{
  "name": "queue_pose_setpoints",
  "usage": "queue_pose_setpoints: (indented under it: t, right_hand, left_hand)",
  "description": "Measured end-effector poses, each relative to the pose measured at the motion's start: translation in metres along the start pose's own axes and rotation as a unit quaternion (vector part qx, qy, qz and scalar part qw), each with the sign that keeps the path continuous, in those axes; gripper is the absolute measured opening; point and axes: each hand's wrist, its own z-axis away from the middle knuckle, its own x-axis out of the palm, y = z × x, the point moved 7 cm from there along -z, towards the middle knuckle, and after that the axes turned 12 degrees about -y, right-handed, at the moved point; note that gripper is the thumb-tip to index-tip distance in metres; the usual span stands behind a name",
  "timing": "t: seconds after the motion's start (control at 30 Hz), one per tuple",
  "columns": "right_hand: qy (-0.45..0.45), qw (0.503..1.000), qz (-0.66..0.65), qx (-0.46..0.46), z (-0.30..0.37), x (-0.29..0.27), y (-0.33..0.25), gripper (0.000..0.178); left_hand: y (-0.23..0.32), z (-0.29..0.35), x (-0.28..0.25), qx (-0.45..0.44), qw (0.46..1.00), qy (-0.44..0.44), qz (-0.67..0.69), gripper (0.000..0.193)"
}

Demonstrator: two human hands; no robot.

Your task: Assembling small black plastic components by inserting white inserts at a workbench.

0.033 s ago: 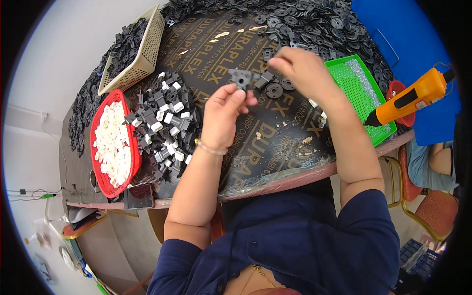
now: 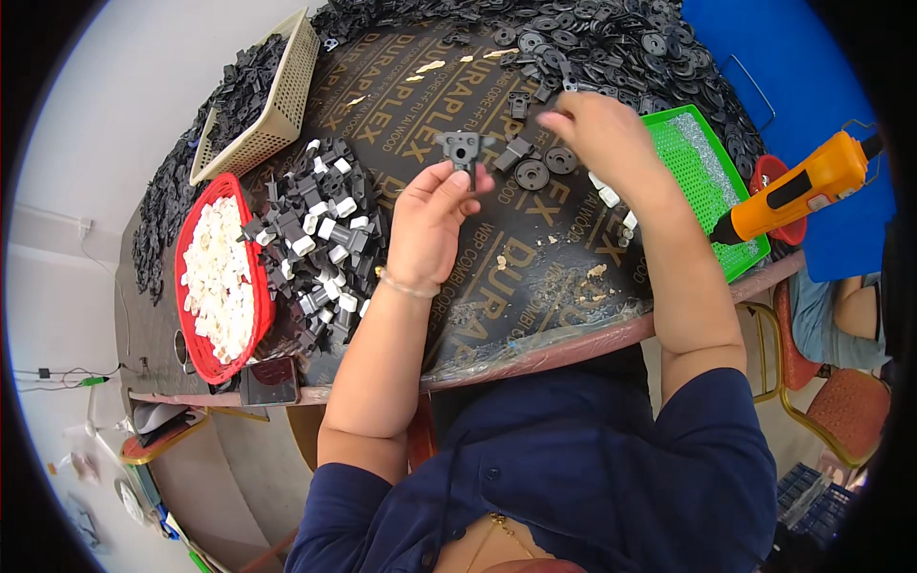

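Note:
My left hand pinches a dark grey plastic bracket between thumb and fingers, its holed, winged end pointing up. My right hand is over the table to the right of it, thumb and forefinger apart. Nothing shows between them, though the fingertips are slightly blurred and the other fingers are partly hidden. Between the two hands lie a dark rectangular block and two round discs, a nearer disc and a farther disc. A small dark squarish piece rests beyond them.
Black-and-white parts are heaped on my left, beside a red basket of white pieces. A beige basket holds dark parts. Dark discs pile up at far right. An orange power screwdriver overhangs a green tray of screws.
My right hand has shifted a little to the right, away from the bracket. The bracket has turned slightly in my left hand, which is otherwise nearly where it was.

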Motion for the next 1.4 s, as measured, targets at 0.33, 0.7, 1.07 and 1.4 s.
queue_pose_setpoints:
  t: [0.33, 0.7, 1.07, 1.4]
  right_hand:
    - [0.034, 0.984, -0.141, -0.102, 0.0, 0.02, -0.009, 0.021]
    - [-0.065, 0.703, -0.705, -0.072, 0.016, 0.075, -0.055, 0.023]
    - [-0.123, 0.699, -0.703, -0.044, 0.018, 0.085, -0.058, 0.02]
    - [-0.246, 0.738, -0.588, -0.221, 0.008, 0.071, -0.073, 0.092]
  left_hand:
    - [0.002, -0.004, -0.014, 0.013, 0.992, 0.011, 0.127, 0.039]
    - [0.0, -0.004, -0.02, 0.049, 0.996, 0.035, 0.065, 0.043]
    - [0.01, 0.004, -0.009, 0.153, 0.983, 0.086, -0.06, 0.043]
    - [0.003, 0.002, 0.012, -0.027, 0.983, -0.135, 0.125, 0.05]
